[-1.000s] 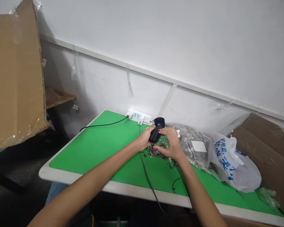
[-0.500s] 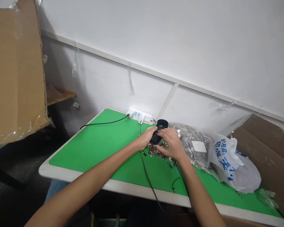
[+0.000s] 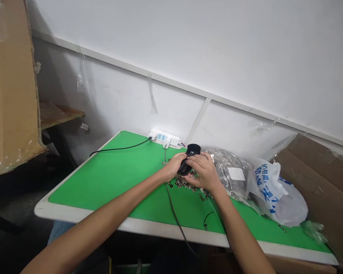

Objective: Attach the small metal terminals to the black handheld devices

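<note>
My left hand (image 3: 173,167) and my right hand (image 3: 202,171) both close around a black plastic handheld object (image 3: 192,151), whose lower part is mostly hidden by my fingers. Directly below my hands lies a loose pile of small metal parts (image 3: 184,182) on the green mat (image 3: 103,179). Just right of my right hand is a clear plastic bag of similar metal parts (image 3: 230,171) with a white label.
A white power strip (image 3: 162,138) stands at the table's far edge, with a black cable (image 3: 120,147) and a grey cable (image 3: 174,215) running across the mat. A white bag with blue print (image 3: 274,194) sits at right. Cardboard sheets (image 3: 8,87) rise at left.
The whole view has shifted slightly left and up in the frame. My hands stay on the black object, which has tilted a little, its lower end further left.
</note>
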The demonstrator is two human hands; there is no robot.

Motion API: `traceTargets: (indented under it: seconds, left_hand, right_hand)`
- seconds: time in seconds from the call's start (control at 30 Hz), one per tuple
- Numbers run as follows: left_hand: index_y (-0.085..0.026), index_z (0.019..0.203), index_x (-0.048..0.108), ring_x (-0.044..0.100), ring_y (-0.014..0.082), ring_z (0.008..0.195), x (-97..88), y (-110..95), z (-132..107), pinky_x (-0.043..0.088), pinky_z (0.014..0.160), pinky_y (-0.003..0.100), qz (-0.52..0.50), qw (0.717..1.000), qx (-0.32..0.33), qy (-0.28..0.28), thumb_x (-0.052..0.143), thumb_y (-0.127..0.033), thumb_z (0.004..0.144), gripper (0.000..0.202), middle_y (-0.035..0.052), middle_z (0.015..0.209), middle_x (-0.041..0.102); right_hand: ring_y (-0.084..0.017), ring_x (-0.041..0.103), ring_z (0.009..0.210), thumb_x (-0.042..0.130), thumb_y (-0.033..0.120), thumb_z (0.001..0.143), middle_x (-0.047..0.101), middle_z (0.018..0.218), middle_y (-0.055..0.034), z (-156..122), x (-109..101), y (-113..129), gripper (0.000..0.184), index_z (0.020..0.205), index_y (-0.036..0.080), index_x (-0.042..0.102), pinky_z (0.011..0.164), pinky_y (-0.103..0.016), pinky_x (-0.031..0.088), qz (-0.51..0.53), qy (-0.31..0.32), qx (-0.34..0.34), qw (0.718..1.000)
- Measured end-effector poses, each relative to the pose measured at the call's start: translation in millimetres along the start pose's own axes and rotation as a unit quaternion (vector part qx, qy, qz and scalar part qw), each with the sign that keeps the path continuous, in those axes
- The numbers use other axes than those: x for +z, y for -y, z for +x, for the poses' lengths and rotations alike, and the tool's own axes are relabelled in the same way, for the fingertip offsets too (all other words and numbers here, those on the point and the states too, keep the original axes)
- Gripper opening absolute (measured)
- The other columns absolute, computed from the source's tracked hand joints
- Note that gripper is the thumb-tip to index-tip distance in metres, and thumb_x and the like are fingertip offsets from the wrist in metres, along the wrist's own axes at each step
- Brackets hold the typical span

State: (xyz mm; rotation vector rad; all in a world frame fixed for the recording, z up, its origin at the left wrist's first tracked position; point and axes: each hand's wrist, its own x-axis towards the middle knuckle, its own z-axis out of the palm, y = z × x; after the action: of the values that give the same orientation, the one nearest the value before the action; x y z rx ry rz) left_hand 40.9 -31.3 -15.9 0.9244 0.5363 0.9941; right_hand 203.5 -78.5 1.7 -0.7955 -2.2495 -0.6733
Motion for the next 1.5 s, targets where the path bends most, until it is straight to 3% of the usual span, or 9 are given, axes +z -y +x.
traceTargets:
  seconds: [0.17,0.47,0.87,1.07,1.23,1.5]
  left_hand:
    - [-0.016,0.087,0.064,0.059,0.0177,0.073,3.3,-2,0,0.048,0.063,0.027,-0.008,1.0,-0.002,-0.012,0.067,-0.028,0.079,0.015,0.001,0.077,0.061]
    - [-0.017,0.081,0.062,0.052,0.0146,0.072,5.6,-5,-4,0.043,0.072,0.026,-0.007,0.999,0.026,0.02,0.064,-0.028,0.077,0.013,-0.0011,0.075,0.056]
    - [-0.016,0.089,0.065,0.057,0.0167,0.079,1.6,0,2,0.043,0.075,0.027,0.032,0.998,0.046,0.021,0.065,-0.031,0.081,0.017,0.0007,0.08,0.063]
    - [-0.016,0.09,0.065,0.058,0.0177,0.081,1.6,-3,1,0.044,0.078,0.028,0.049,0.997,0.043,0.04,0.066,-0.033,0.082,0.019,0.0011,0.081,0.063]
    - [-0.016,0.086,0.065,0.058,0.018,0.083,2.5,-4,0,0.044,0.08,0.028,0.038,0.998,0.042,0.031,0.067,-0.032,0.08,0.018,0.0014,0.081,0.063]
    - [-0.016,0.082,0.063,0.057,0.016,0.073,5.6,-5,-5,0.046,0.067,0.026,0.032,0.999,0.007,-0.003,0.066,-0.028,0.077,0.014,0.0005,0.077,0.061]
  right_hand:
    - [-0.028,0.07,0.099,0.065,0.043,0.095,0.078,0.108,-0.0089,1,-1,2,0.03,0.119,0.025,0.065,0.105,-0.052,0.04,-0.013,0.004,0.001,1.0]
    - [-0.029,0.07,0.095,0.07,0.039,0.091,0.077,0.108,-0.0086,-2,0,4,0.031,0.12,0.027,0.065,0.107,-0.056,0.038,-0.005,-0.002,0.004,1.0]
    - [-0.028,0.07,0.092,0.068,0.038,0.091,0.078,0.106,-0.0074,1,0,7,0.029,0.118,0.028,0.064,0.106,-0.054,0.036,-0.019,0.002,0.001,1.0]
    - [-0.029,0.069,0.095,0.067,0.041,0.09,0.076,0.108,-0.0081,-3,2,7,0.03,0.117,0.029,0.065,0.107,-0.054,0.034,-0.014,0.019,0.043,0.999]
    - [-0.028,0.07,0.095,0.067,0.042,0.091,0.077,0.108,-0.0079,-1,0,9,0.03,0.117,0.028,0.064,0.106,-0.053,0.033,-0.007,0.03,0.041,0.999]
    - [-0.027,0.071,0.096,0.066,0.038,0.091,0.077,0.112,-0.0095,2,0,11,0.03,0.117,0.024,0.062,0.099,-0.049,0.034,-0.006,0.019,0.025,1.0]
